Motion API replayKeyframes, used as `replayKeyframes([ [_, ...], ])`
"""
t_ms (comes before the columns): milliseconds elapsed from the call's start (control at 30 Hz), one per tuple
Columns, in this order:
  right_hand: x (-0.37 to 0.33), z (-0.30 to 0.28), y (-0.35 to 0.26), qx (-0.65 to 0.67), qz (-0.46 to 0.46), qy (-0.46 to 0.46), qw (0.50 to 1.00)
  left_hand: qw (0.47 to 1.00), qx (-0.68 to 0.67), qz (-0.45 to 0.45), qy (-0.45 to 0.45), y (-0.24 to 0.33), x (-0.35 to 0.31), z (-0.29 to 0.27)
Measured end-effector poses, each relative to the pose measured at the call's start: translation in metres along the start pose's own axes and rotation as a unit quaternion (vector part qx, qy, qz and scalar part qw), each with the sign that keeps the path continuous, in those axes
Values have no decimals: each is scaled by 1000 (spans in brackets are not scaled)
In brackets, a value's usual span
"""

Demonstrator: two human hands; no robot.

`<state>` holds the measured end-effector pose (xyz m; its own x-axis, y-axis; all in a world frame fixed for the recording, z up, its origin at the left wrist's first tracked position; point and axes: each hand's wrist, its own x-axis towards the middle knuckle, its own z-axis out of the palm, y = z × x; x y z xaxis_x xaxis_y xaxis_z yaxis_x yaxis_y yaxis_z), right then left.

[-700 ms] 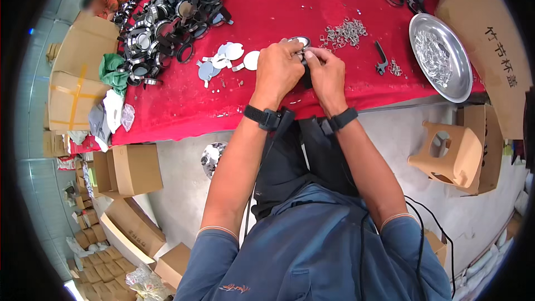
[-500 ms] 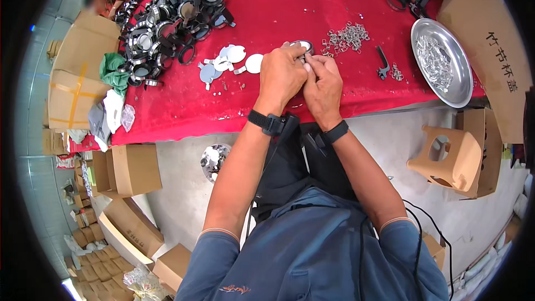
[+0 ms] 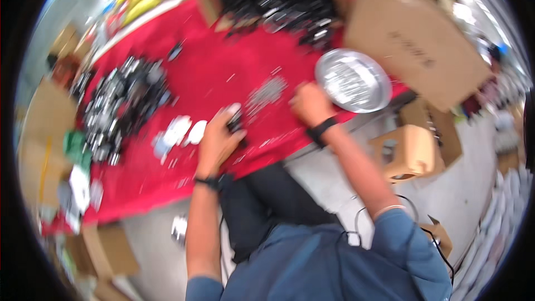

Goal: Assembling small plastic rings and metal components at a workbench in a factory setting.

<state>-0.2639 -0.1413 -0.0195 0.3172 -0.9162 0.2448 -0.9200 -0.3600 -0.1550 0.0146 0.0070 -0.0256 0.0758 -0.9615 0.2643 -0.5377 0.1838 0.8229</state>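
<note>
The view is motion-blurred. My left hand (image 3: 218,136) rests on the red tablecloth (image 3: 212,72) and is closed around a small dark part (image 3: 235,122). My right hand (image 3: 307,103) has moved apart from it and sits at the right, beside a scatter of small metal pieces (image 3: 266,90) and close to a round metal tray (image 3: 352,80). Whether the right hand holds anything is hidden by blur. Both wrists wear dark bands.
A heap of black and silver parts (image 3: 120,106) lies on the cloth's left. White flat pieces (image 3: 181,131) lie left of my left hand. Cardboard boxes (image 3: 415,39) stand at the right, a small wooden stool (image 3: 409,150) below the table edge.
My hands were together on one small part; now the right hand has pulled away rightward toward the tray. The head turned, so the whole scene shifted and blurred.
</note>
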Motion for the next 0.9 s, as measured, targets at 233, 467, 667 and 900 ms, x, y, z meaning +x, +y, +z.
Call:
replayKeyframes([
  [233,-18,42,-28,79,10,120,990,992,112,-46,30,4,-18,-7],
  [467,-23,18,-70,369,-20,134,920,997,56,-22,54,-8,-7,9],
  [667,-32,25,-125,325,-46,10,945,992,64,30,103,-8,-5,29],
  [900,-29,25,-135,289,-99,22,952,988,72,40,131,-11,-7,33],
])
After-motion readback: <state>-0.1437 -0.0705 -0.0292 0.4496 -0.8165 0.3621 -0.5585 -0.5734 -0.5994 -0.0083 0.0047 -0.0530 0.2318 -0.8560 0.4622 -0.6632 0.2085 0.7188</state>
